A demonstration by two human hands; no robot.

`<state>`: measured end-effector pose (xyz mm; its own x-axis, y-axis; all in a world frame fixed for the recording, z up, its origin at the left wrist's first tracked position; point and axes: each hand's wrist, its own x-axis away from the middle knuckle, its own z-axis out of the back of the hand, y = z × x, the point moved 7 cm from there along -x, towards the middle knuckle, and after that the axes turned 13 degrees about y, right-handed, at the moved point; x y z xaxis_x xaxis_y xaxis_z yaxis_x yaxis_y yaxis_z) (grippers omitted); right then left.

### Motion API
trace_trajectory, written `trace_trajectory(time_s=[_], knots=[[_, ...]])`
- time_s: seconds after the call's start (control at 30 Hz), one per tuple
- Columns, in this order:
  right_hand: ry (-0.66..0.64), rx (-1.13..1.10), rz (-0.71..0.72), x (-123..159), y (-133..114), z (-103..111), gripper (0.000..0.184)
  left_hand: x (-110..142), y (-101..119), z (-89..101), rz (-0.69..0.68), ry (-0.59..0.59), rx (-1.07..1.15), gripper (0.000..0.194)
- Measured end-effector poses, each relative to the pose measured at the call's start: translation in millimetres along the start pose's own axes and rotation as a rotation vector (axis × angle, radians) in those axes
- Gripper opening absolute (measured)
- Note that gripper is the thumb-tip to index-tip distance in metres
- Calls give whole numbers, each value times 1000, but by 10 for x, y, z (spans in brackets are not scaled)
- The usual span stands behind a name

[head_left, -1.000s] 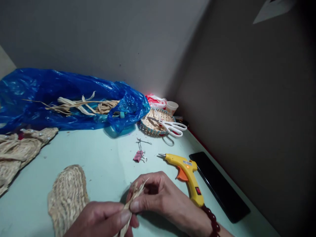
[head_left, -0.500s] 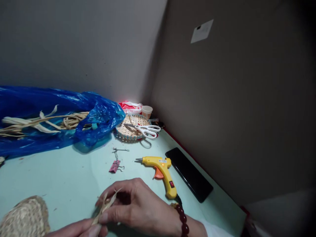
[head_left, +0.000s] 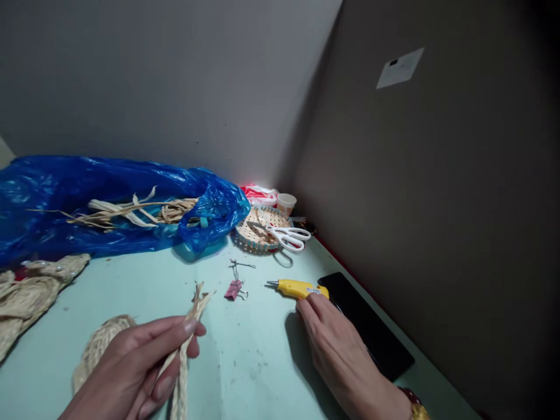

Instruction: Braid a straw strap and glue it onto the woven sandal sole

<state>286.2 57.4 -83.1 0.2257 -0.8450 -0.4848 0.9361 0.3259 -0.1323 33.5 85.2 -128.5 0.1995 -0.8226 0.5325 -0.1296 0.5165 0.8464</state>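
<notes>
My left hand [head_left: 135, 367] pinches a braided straw strand [head_left: 189, 338] between thumb and fingers, its frayed tip pointing up and away. My right hand [head_left: 339, 350] lies over the yellow glue gun [head_left: 295, 287], its fingers covering the handle; only the barrel and metal nozzle show. Whether those fingers are wrapped round the handle is hidden. A woven straw sole [head_left: 98, 347] lies on the pale green table [head_left: 245, 361] just behind my left hand.
A blue plastic bag [head_left: 109, 204] with straw strips sits at the back left. White scissors [head_left: 286, 236] rest on a small woven tray [head_left: 258, 224]. A pink binder clip [head_left: 234, 289], a black phone [head_left: 367, 324], a cup [head_left: 286, 203] and woven straw pieces [head_left: 26, 291] lie around.
My right hand has let go of the straw strand and moved right onto the glue gun. My left hand alone now holds the strand, lifted a little.
</notes>
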Motion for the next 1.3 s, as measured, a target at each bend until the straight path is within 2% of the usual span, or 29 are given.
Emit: trace_trajectory(time_s=[0.17, 0.27, 0.37, 0.43, 0.53, 0.7, 0.87, 0.97, 1.07, 1.17, 1.3], knots=[[-49, 1, -16, -240, 16, -23, 30, 50, 119, -97, 68, 41, 18, 24], [-95, 48, -52, -478, -164, -50, 25, 37, 214, -151, 10, 29, -4, 24], [-152, 60, -84, -703, -439, -175, 25, 2, 243, -183, -33, -23, -44, 28], [-170, 68, -95, -825, -577, -283, 30, -21, 222, -185, -26, -50, -69, 31], [-213, 39, -97, -905, -650, -420, 25, -40, 192, -168, 1, -44, -74, 32], [-257, -75, -124, -843, -556, -362, 22, -23, 246, -228, -70, -129, -128, 34], [-260, -389, -235, -830, -466, -251, 19, -55, 245, -247, -76, -123, -201, 36], [-254, -459, -321, -830, -360, -291, 19, -78, 266, -289, -114, -129, -282, 40], [-207, -592, -427, -813, -253, -354, 10, -117, 333, -315, -173, -116, -312, 40], [-177, -773, -531, -805, -203, -415, 27, -185, 381, -323, -192, -105, -303, 39], [-246, -947, -626, -827, -223, -483, 29, -259, 390, -348, -179, -133, -286, 40]])
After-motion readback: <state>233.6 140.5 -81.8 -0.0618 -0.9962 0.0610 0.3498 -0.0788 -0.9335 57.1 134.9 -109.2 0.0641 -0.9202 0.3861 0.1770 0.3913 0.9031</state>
